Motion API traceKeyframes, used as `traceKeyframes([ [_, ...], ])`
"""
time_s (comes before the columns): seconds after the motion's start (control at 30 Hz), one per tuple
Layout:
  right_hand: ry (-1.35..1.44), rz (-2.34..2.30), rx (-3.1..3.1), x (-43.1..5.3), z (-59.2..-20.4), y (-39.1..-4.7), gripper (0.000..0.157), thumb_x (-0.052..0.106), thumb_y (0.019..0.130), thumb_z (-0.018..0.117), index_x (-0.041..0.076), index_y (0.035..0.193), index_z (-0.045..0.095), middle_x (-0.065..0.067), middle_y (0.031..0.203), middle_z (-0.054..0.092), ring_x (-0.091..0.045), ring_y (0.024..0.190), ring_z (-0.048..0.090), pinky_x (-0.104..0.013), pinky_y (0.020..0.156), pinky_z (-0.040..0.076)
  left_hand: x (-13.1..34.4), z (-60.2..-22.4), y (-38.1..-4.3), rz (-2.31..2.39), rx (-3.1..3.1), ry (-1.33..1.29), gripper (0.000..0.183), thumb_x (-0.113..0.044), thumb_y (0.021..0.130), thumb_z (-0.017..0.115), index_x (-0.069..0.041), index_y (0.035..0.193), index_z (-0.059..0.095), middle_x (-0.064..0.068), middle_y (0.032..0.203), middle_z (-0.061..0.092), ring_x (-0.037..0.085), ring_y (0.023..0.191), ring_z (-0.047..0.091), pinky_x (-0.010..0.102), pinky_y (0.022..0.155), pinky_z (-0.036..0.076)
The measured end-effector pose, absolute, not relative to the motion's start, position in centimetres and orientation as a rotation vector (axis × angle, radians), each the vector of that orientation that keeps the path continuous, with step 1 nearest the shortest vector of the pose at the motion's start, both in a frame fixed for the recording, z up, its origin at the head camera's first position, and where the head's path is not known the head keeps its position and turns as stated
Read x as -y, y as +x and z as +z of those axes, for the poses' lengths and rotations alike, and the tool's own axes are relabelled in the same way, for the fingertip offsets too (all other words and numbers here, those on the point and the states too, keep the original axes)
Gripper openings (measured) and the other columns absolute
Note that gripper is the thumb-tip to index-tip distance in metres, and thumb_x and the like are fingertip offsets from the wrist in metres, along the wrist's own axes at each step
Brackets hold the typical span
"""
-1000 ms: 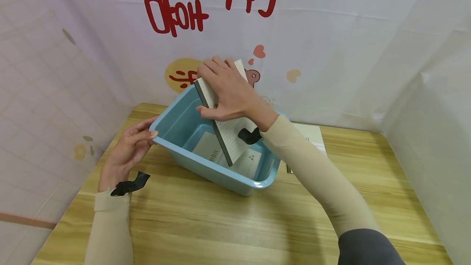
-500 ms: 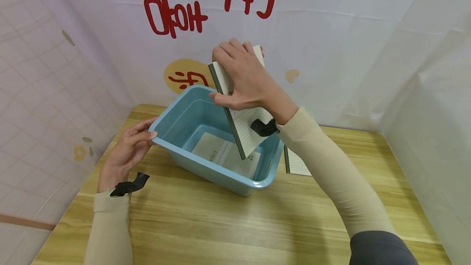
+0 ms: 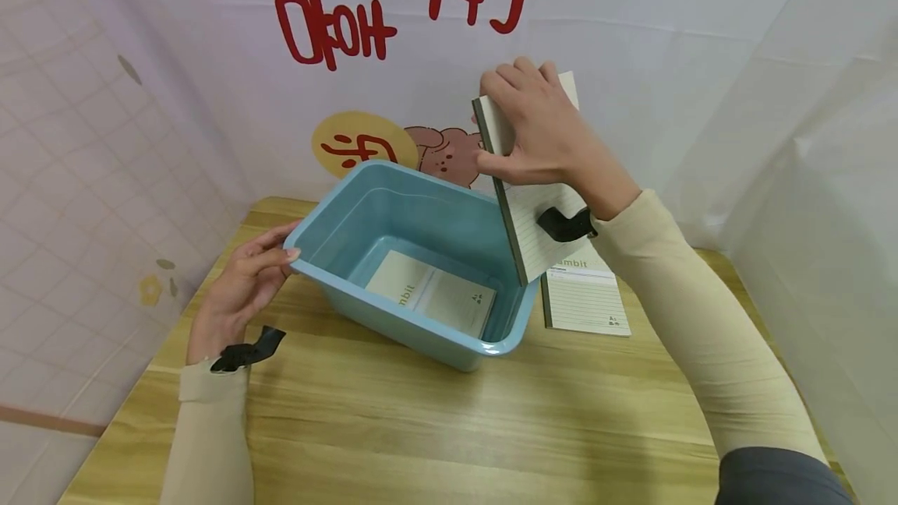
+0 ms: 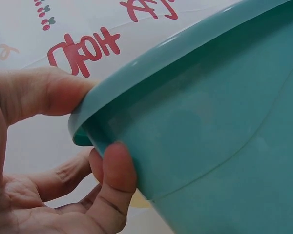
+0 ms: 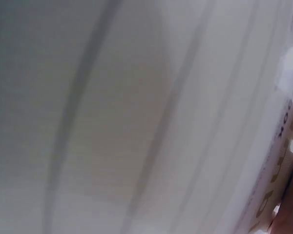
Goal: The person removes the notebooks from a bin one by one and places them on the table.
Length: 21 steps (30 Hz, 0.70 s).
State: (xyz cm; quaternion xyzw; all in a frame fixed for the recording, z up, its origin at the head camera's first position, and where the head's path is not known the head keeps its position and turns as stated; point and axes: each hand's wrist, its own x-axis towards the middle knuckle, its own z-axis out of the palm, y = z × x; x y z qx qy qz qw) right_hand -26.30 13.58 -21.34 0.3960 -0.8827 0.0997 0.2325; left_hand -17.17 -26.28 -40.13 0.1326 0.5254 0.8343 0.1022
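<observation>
My left hand (image 3: 245, 279) pinches the left corner rim of a light blue plastic basin (image 3: 393, 316). In the left wrist view, thumb and fingers clasp that rim (image 4: 136, 68) from both sides. Above the basin's right end, my right hand (image 3: 536, 127) grips a notebook (image 3: 526, 217) with lined cover and dark spine, held tilted. Its lined surface (image 5: 136, 122) fills the right wrist view, blurred and close. A similar notebook (image 3: 449, 298) lies flat on the basin's floor. Another notebook (image 3: 585, 304) lies on the table right of the basin, its upper part partly covered.
The wood-grain table (image 3: 393, 427) carries the basin. White printed curtains (image 3: 631, 100) hang close behind and on both sides, with red lettering and a cartoon bear (image 3: 449, 158). Black straps (image 3: 245, 351) are on both wrists.
My right hand has lifted the notebook up and rightward from inside the basin to above its right end. The notebook on the table has come more into view. My left hand stays at the rim.
</observation>
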Motion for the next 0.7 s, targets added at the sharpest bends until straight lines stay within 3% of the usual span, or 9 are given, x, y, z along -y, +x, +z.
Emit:
traceKeyframes([
  [0.47, 0.743, 0.205, 2.715, -24.7, -28.2, -29.8, 0.036, 0.039, 0.080, 0.059, 0.008, 0.092, 0.047, -0.009, 0.084, 0.048, -0.031, 0.086, 0.041, -0.044, 0.077, 0.020, 26.4, -40.5, -17.4, 2.456, -1.535, 0.422, 0.041, 0.008, 0.104, 0.043, -0.003, 0.142, 0.054, 0.008, 0.129, 0.055, 0.014, 0.101, 0.065, 0.021, 0.085, 0.055],
  [0.7, 0.590, 0.196, 2.799, -29.6, -31.8, -30.4, 0.036, 0.037, 0.083, 0.062, 0.008, 0.087, 0.041, -0.009, 0.083, 0.043, -0.032, 0.086, 0.041, -0.041, 0.074, 0.014, 26.3, -40.4, -17.4, 2.464, -1.522, 0.404, 0.040, 0.008, 0.103, 0.044, -0.003, 0.140, 0.056, 0.007, 0.126, 0.058, 0.014, 0.097, 0.065, 0.020, 0.083, 0.055],
])
